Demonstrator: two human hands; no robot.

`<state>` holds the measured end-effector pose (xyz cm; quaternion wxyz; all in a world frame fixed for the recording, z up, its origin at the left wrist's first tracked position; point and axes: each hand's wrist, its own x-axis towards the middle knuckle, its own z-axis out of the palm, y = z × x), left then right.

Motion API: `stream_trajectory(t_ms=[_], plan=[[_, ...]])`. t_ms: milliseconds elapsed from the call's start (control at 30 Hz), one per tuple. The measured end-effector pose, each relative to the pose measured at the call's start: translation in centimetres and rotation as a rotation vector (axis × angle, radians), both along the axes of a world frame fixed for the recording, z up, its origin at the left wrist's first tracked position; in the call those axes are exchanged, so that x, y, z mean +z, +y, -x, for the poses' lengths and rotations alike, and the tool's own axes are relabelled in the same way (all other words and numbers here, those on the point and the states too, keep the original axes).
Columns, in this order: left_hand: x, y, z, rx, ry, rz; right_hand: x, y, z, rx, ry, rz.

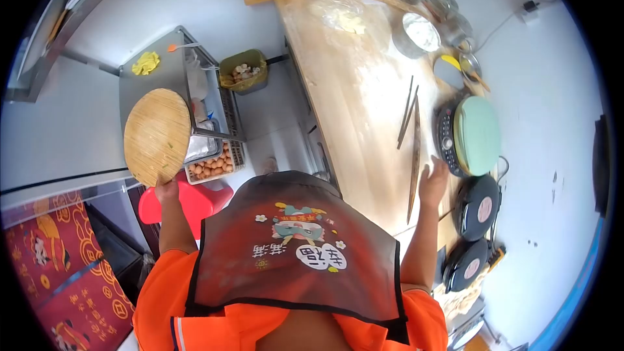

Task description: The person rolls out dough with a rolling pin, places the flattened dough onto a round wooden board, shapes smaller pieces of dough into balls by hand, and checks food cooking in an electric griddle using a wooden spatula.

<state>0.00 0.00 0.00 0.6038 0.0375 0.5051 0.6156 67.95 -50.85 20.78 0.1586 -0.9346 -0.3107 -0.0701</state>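
My left hand [167,190] is closed on the near edge of a round woven bamboo tray [156,135], which is held out at the left over a grey metal shelf unit. A few small green bits lie on the tray's surface. My right hand [433,183], empty with its fingers apart, is over the right edge of the wooden worktable [351,149]. Just left of it lies a long tapered rolling pin [414,156], with a pair of dark chopsticks [407,114] beside that. An electric griddle with a pale green lid [478,135] stands right beyond my fingers.
Flour dusts the worktable, where dough [351,22] sits under plastic and a metal pot [416,36] holds white powder. Two black round appliances [480,207] line the right wall. Eggs [213,166] fill a basket near a red stool [185,207]. A bin [244,71] stands between shelf and table.
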Motion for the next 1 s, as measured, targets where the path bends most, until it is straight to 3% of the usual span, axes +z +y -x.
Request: stream_trajectory(t_ms=[167, 267, 367, 433, 467, 533, 567, 667, 733, 833, 1000], plan=[[4.6, -1.7, 0.8, -0.212, -0.215, 0.198, -5.6, -1.9, 4.0, -0.300, 0.067, 0.191], [4.9, -2.3, 1.4, -0.620, -0.033, 0.537, -7.0, -2.3, 4.7, -0.331, -0.075, 0.222], [12.2, -4.3, -9.3, -1.137, 0.559, 0.531, -7.0, -0.3, 6.2, -0.313, -0.054, 0.166], [16.1, -2.7, -17.8, -1.655, 0.901, 0.039, -6.6, 2.9, 7.0, -0.328, -0.037, 0.140], [13.6, -1.5, -21.5, -1.670, 1.054, -0.234, -6.6, 4.3, 6.9, -0.297, -0.077, 0.111], [12.6, -1.2, -30.9, -1.723, 0.956, -0.553, -6.6, 7.0, 6.0, -0.299, -0.091, 0.093], [12.6, -1.4, -36.3, -1.751, 1.111, -0.797, -6.5, 8.1, 5.3, -0.330, -0.063, 0.106], [13.7, -5.7, -50.6, -1.751, 1.003, -1.184, -7.2, 10.2, 2.7, -0.441, 0.113, 0.178], [13.8, -9.4, -58.2, -1.757, 1.173, -1.279, -7.3, 11.4, 1.0, -0.517, 0.225, 0.243], [11.6, -14.7, -65.9, -1.766, 1.470, -1.277, -8.1, 11.5, -1.1, -0.495, 0.122, 0.334], [11.4, -20.4, -69.8, -1.642, 1.641, -1.256, -9.1, 9.5, -4.1, -0.489, 0.243, 0.349]])
